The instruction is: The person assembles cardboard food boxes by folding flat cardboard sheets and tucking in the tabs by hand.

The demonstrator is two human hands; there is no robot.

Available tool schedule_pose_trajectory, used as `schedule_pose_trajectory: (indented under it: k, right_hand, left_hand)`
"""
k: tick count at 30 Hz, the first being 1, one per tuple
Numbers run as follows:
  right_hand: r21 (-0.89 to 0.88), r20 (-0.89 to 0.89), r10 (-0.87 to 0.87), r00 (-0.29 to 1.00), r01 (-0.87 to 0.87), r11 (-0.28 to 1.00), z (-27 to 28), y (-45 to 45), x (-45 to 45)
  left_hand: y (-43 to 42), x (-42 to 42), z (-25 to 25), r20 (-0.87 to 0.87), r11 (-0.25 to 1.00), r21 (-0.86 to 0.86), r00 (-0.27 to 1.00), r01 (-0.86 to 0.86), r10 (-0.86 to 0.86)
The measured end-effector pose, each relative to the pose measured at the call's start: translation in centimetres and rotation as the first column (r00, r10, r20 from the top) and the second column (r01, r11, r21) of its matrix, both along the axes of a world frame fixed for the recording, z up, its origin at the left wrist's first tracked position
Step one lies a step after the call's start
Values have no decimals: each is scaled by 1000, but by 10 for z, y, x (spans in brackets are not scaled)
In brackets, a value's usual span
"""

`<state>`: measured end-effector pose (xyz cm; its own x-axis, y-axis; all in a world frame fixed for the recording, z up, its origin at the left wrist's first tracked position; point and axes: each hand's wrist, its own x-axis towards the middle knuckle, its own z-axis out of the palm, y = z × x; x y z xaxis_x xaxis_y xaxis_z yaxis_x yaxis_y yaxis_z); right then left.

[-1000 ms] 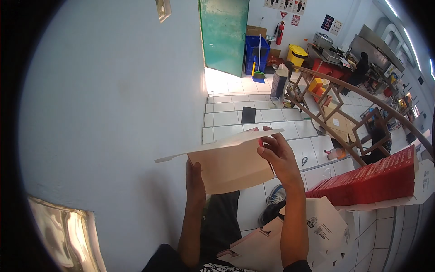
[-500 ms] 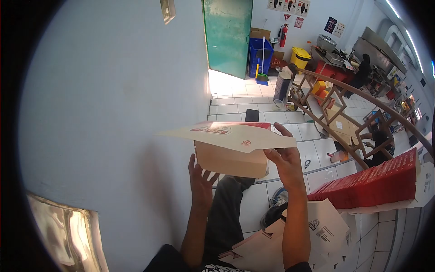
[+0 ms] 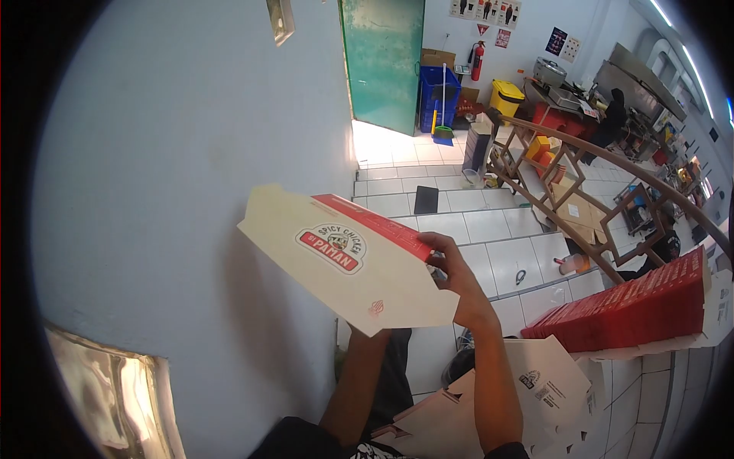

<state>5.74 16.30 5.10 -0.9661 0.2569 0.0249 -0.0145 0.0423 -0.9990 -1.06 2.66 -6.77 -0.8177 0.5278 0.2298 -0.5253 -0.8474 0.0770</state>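
Note:
A partly folded takeaway food box (image 3: pixel 306 260), cream with a red side panel and a "Spicy Chicken di Paman" logo, is held up in front of me, tilted down to the right. My right hand (image 3: pixel 451 271) is closed on its right end, with fingers over the red panel. Behind and below the box is my left hand; only the wrist and forearm (image 3: pixel 363 382) show, and its fingers are hidden. Flat box blanks (image 3: pixel 547 382) lie at my lap beside my right forearm.
A long stack of red and white boxes (image 3: pixel 627 302) lies to the right. White tiled steps (image 3: pixel 451 229) lead down ahead, with a dark flat object (image 3: pixel 427 200) on one. A brown railing (image 3: pixel 612 149) runs along the right. People work below. The wall (image 3: pixel 168 191) is close on the left.
The box has tipped so its logo panel now faces me, its left end rising and right end dropping. My left hand has moved right, out of sight behind it. My right hand still grips the box.

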Motion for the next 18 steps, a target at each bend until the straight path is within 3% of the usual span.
schedule_pose_trajectory:
  k: [2, 6, 9, 11, 12, 13, 14, 16, 17, 18]
  right_hand:
    - [-31, 7, 31, 999, -31, 999, -3, -1, 0]
    - [8, -2, 42, 999, -42, 999, -4, -1, -1]
    - [15, -28, 15, 999, -15, 1000, 5, -1, 1]
    - [57, -59, -43, 997, 47, 997, 10, 1, 3]
    - [90, -85, -78, 993, 86, 992, 10, 3, 2]
    - [118, -115, -110, 987, 124, 985, 13, 5, 2]
    - [78, -175, -180, 968, 196, 978, 17, 6, 3]
    - [-22, -287, -320, 903, 328, 944, 28, 6, 6]
    - [-336, -335, -292, 896, 176, 925, 28, 9, 4]
    - [-450, -335, -327, 884, 154, 880, 36, 10, 6]
  left_hand:
    - [-5, -6, -54, -66, 995, -41, 994, -95, 92]
    - [-7, 3, 12, -45, 936, -266, 973, -230, 226]
    - [1, 0, 29, -140, 839, -353, 910, -413, 390]
    - [-3, 4, 79, 133, 861, -426, 923, -276, 362]
    - [-10, 2, 72, 208, 934, -280, 936, -222, 285]
    - [-5, 11, 92, 278, 888, -385, 886, -251, 371]
    - [-3, 18, 112, 327, 828, -493, 825, -268, 461]
    - [-10, 26, 110, 148, 741, -621, 891, -254, 429]
    - [-16, 32, 107, 56, 692, -674, 916, -259, 397]
    - [-19, 40, 104, -44, 667, -702, 951, -249, 307]
